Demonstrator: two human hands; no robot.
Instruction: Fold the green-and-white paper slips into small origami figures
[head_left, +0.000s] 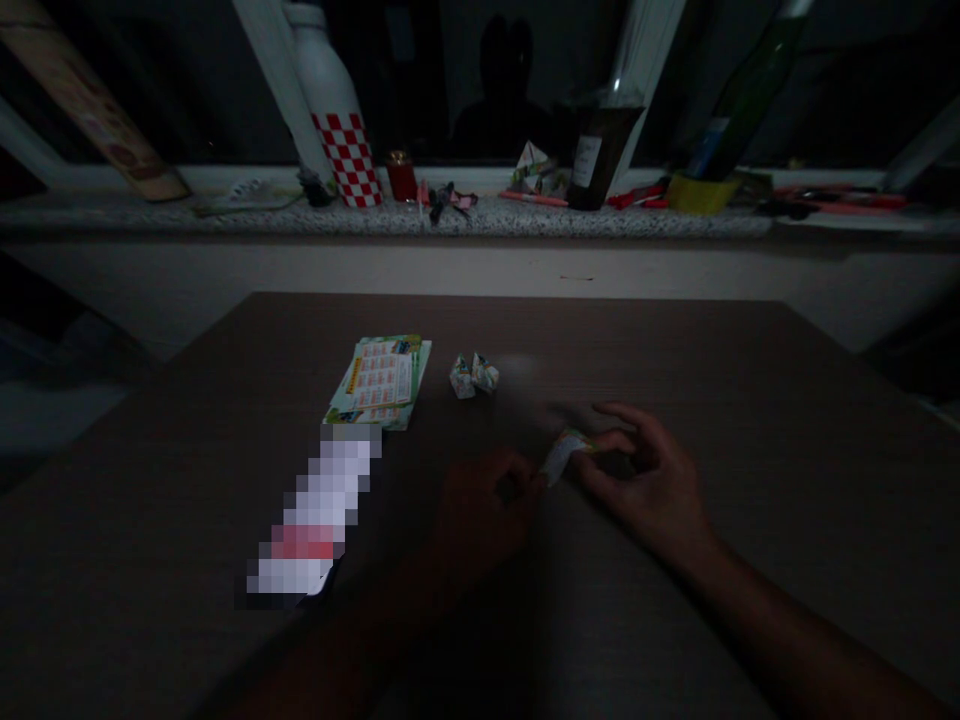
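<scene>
The folded paper piece [559, 462] is held above the table [697, 350], between the 2 hands, right of the picture's center. The right hand [660, 485] clamps its right end between thumb and index finger; the remaining fingers are spread away from the paper. The left hand [484, 505], in deep shadow, pinches the lower left end with its fingertips. The paper is tilted, with a pale face and a colored, printed edge.

Beyond the left hand, 2 folded paper shapes [474, 376] sit side by side on the table. To their left lies a stack of printed sheets [381, 385], slightly fanned. A phone-like device [311, 525], largely pixelated, lies just in front of the stack.

Behind the table, a speckled sill [480, 228] carries 1 white bottle with red checks [349, 150], 1 red jar [401, 178] and 1 green bottle [757, 90].
</scene>
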